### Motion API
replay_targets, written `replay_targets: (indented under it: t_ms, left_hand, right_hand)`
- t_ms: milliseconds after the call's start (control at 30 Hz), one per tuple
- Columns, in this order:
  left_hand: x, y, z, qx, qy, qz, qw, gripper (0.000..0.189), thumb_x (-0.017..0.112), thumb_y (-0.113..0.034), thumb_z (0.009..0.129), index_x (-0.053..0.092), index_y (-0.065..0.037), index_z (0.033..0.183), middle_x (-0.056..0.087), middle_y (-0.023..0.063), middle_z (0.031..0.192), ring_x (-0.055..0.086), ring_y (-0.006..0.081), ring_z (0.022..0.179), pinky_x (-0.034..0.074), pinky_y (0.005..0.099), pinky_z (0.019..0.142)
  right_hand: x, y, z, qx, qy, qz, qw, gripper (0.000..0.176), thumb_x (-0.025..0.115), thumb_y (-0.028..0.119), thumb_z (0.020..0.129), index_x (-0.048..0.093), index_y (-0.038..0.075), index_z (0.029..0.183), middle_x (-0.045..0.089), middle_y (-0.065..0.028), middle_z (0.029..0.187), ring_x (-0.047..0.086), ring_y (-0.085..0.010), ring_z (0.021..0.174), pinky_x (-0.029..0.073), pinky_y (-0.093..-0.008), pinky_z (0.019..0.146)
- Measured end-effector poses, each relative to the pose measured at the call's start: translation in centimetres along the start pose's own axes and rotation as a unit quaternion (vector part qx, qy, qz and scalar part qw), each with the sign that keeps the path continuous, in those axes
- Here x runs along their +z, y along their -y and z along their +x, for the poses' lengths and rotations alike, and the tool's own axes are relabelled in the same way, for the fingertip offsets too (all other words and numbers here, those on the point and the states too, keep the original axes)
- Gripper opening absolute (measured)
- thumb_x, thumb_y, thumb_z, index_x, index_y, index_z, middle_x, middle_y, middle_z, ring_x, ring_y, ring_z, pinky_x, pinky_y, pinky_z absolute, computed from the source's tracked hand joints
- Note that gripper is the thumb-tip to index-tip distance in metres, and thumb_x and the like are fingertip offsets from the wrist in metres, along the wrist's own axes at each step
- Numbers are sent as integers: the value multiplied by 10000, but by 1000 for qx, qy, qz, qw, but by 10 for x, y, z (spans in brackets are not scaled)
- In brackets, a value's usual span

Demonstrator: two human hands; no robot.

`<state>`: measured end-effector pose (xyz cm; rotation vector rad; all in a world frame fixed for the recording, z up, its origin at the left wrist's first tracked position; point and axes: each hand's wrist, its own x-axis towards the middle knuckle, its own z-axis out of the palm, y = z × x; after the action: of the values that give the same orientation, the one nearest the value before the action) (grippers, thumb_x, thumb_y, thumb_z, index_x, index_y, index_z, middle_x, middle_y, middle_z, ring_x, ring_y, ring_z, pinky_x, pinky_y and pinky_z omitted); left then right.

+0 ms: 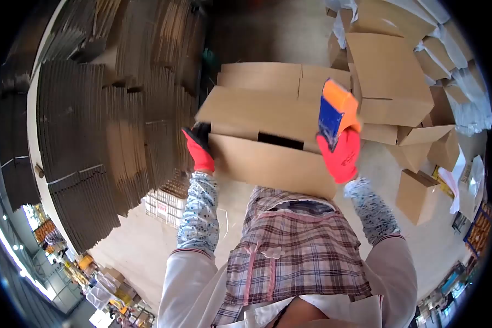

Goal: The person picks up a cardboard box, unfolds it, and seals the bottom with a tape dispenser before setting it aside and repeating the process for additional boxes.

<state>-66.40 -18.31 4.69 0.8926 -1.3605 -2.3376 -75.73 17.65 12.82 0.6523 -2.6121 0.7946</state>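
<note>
A brown cardboard box (273,164) lies across the middle in front of my body, its near long panel facing me. Its upper flap (257,112) slopes up behind a narrow gap, with dark openings showing in between. My left hand (201,153), in a red glove with dark fingertips, grips the box at its left end. Above the box's right end, my right hand (341,156), in a matching glove, is closed around an orange and blue tape dispenser (338,109). The dispenser points up and away from me.
Tall stacks of flattened cardboard (126,126) stand close on the left. Made-up boxes (391,76) pile up at the right, some with white plastic sheeting (470,109). A small box (415,194) sits on the floor at right. A white crate (165,208) stands left of my forearm.
</note>
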Motion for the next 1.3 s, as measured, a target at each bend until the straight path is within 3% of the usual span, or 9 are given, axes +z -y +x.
replay_targets:
  t_ms: [300, 533, 767, 900, 967, 1033, 1100, 1167, 1300]
  left_hand:
    - [19, 19, -5, 148, -82, 679, 714, 477, 501, -413, 939, 506, -23, 1213, 651, 227, 920, 611, 425, 845, 489, 459, 717]
    - [5, -68, -9, 70, 170, 334, 925, 707, 494, -494, 894, 377, -6, 1391, 426, 207, 1323, 373, 333, 1224, 281, 419, 988]
    - [23, -140, -25, 34, 505, 367, 780, 552, 641, -475, 815, 616, -36, 1149, 501, 190, 1290, 379, 387, 1281, 162, 547, 1101]
    - [26, -117, -47, -39, 249, 193, 948, 327, 651, -372, 838, 632, -50, 891, 617, 101, 867, 564, 274, 835, 432, 468, 880]
    - [-7, -110, -32, 28, -22, 332, 942, 256, 635, -310, 875, 601, -56, 887, 575, 79, 765, 550, 218, 753, 449, 399, 757]
    - [-48, -85, 4, 180, -179, 300, 920, 172, 601, -232, 919, 585, -61, 910, 536, 54, 689, 539, 178, 697, 446, 361, 684]
    - [-94, -21, 25, 353, -174, 697, 599, 140, 611, -174, 897, 580, -56, 965, 570, 61, 804, 555, 191, 742, 439, 376, 677]
    - [-77, 16, 40, 10, -81, 760, 645, 247, 636, -204, 836, 584, -61, 1031, 605, 143, 1030, 558, 309, 987, 406, 441, 866]
    - [-114, 96, 44, 64, 21, 751, 657, 499, 657, -294, 822, 484, -91, 1244, 522, 185, 1229, 471, 345, 1184, 326, 484, 1002]
  right_hand:
    - [38, 53, 38, -50, 198, 226, 953, 464, 741, 249, 738, 554, -13, 1071, 580, -201, 1001, 549, -393, 879, 461, -451, 777]
    - [94, 68, 58, -414, 315, 274, 809, 378, 634, 236, 716, 582, 46, 1039, 611, -130, 1023, 588, -286, 936, 476, -369, 824]
    - [91, 53, 44, -460, 323, 198, 803, 415, 586, 312, 768, 581, 111, 1131, 583, -88, 1153, 573, -264, 1013, 445, -383, 908]
    - [64, 66, 74, -408, 463, 331, 714, 403, 631, 313, 815, 585, 95, 1151, 589, -102, 1158, 579, -286, 989, 468, -377, 838]
    - [45, 59, 75, -140, 501, 471, 713, 345, 665, 302, 824, 616, 62, 1067, 613, -124, 1007, 592, -331, 916, 472, -385, 794]
    - [40, 61, 74, -239, 378, 366, 816, 278, 682, 273, 816, 621, 24, 922, 609, -154, 859, 600, -351, 832, 470, -395, 749]
    - [59, 76, 73, 88, 594, 325, 731, 280, 685, 274, 812, 588, 12, 820, 588, -173, 761, 598, -343, 781, 463, -402, 697]
    - [68, 84, 66, 51, 572, 306, 759, 302, 682, 279, 817, 563, 3, 793, 605, -174, 780, 596, -338, 759, 459, -409, 677]
    - [72, 88, 50, 7, 421, 319, 849, 320, 671, 302, 826, 587, -2, 777, 593, -160, 698, 596, -318, 683, 467, -395, 655]
